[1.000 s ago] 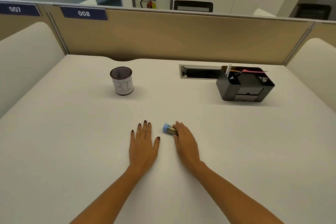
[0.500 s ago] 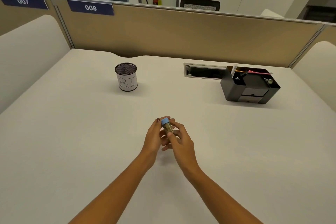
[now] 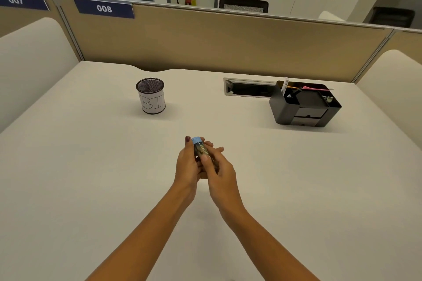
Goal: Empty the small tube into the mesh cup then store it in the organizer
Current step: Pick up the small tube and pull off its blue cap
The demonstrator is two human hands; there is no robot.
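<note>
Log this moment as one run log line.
tube: held upright, both hands | cap: on | left hand, right hand: gripping | mesh cup: untouched

A: Bright or dim?

B: Evenly bright and soft, light from overhead. No hard glare on the desk (image 3: 91, 189), only a pale sheen.

A: Shadows?

B: Faint ones. A soft patch right of the cup (image 3: 151, 96), a darker band under the organizer (image 3: 303, 107), and a blurred one below the hands.

A: Sharpness?

B: Fair in the middle. The left hand (image 3: 187, 164) and right hand (image 3: 219, 173) are a little smeared, and the tube (image 3: 200, 147) lacks fine detail. The far room looks soft.

A: Distortion?

B: Wide-angle bending: the partition (image 3: 228, 41) bows, and the side edges stretch outward.
</note>
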